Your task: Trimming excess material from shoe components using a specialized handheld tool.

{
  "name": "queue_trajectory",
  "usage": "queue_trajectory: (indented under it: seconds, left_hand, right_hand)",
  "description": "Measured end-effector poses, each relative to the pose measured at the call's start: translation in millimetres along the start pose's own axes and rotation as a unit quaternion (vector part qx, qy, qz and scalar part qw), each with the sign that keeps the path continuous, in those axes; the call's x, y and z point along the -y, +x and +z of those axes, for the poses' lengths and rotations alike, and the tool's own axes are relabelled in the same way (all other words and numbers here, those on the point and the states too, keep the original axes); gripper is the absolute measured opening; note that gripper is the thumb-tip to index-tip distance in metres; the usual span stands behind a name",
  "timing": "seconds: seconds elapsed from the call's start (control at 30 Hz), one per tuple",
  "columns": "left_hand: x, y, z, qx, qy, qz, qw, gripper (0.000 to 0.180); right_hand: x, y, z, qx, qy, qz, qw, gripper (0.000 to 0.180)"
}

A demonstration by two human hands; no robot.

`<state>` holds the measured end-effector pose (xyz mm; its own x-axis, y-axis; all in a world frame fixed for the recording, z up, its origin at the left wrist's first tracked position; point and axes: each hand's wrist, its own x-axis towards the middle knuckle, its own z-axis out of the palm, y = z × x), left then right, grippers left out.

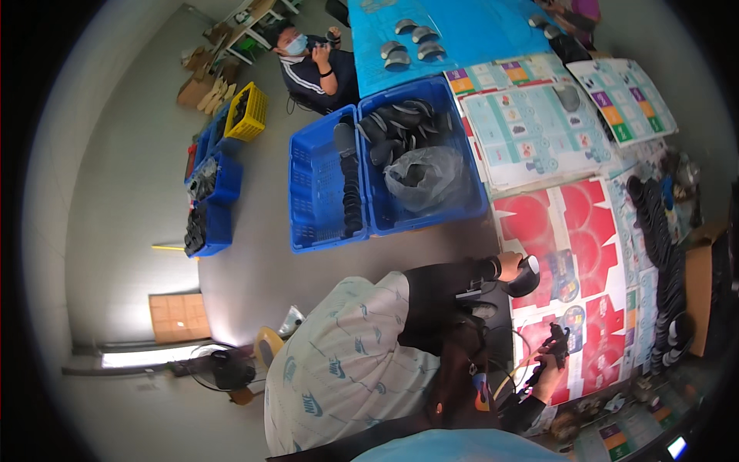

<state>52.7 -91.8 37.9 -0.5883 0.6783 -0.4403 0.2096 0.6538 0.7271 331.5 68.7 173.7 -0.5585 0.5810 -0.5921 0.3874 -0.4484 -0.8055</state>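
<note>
My left hand (508,266) is closed on the edge of a black curved shell piece (523,282), which has a bright white patch on its upper part. This piece sits over the near edge of the printed-sheet-covered table (589,269). Closer to the bottom of the view, my right hand (550,377) grips a black gun-shaped hand tool (554,348), and its fine details are too small to make out. A thin yellowish hose (508,379) runs beside that hand. The tool and the shell piece are apart.
Two blue crates (327,240) stand beyond my left arm; one holds many black shells and a clear plastic bag (425,179). A long row of black shells (668,269) lines the table's far side. A masked person (323,73) sits by a blue-covered table (469,31).
</note>
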Motion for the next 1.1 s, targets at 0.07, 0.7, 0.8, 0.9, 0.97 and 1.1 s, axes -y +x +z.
queue_trajectory:
  seconds: [0.07, 0.7, 0.8, 0.9, 0.97, 1.1]
  left_hand:
    - [8, 7, 10, -0.081, 0.019, -0.034, 0.996, 0.031]
    - [-4, 4, 8, -0.192, 0.192, 0.052, 0.961, 0.029]
    - [0, -5, -32, -0.113, 0.037, 0.015, 0.993, 0.029]
    - [11, 19, -23, -0.125, 0.094, -0.007, 0.988, 0.031]
    - [12, 26, -19, -0.107, 0.038, 0.016, 0.993, 0.033]
    - [3, 51, -2, -0.115, 0.028, 0.025, 0.993, 0.030]
  right_hand:
    - [0, 4, 4, 0.009, -0.017, -0.004, 1.000, 0.023]
    - [-22, -39, -34, -0.069, -0.108, -0.097, 0.987, 0.022]
    - [-17, -41, -36, -0.047, -0.117, -0.057, 0.990, 0.018]
    - [-13, -42, -28, -0.060, -0.060, -0.029, 0.996, 0.016]
    - [-28, -27, -26, -0.044, -0.093, -0.042, 0.994, 0.021]
    - [-34, -22, -20, -0.038, -0.054, -0.061, 0.996, 0.028]
